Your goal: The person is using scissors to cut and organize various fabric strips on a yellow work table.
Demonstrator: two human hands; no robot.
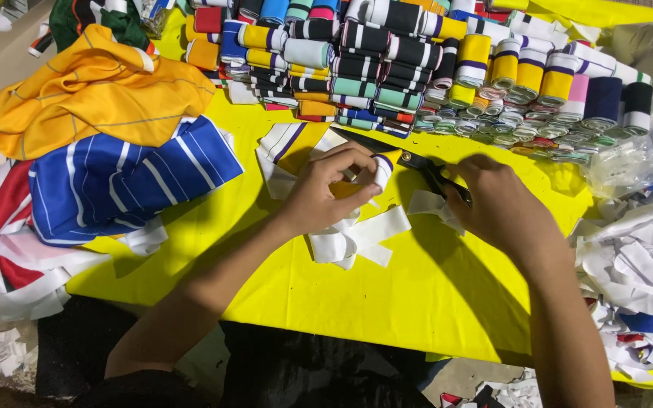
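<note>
Your left hand (325, 190) has its fingers (357, 157) curled round a small rolled strip of ribbed fabric (382, 168), white w/ yellow and a purple stripe, pinched at the roll's end just above the table. Your right hand (496, 200) is clenched on the handles of black scissors (417, 162); blades point left toward the roll, tips just beside it. Under both hands lie loose white fabric strips (357, 238), touching the left wrist area, plus a flat white/yellow/purple piece (289, 147) just behind the left hand. All sits on a bright yellow table cover (417, 287). Further out: rows of rolled striped trims (417, 60) stacked along the far edge, many colours. To the left, a blue-and-white striped cloth (130, 181) w/ an orange-yellow cloth (92, 91) piled on top, red/white fabric beneath. At right, a heap of white offcuts (636, 264) near your right forearm, clear plastic bags (644, 143) behind it.
</note>
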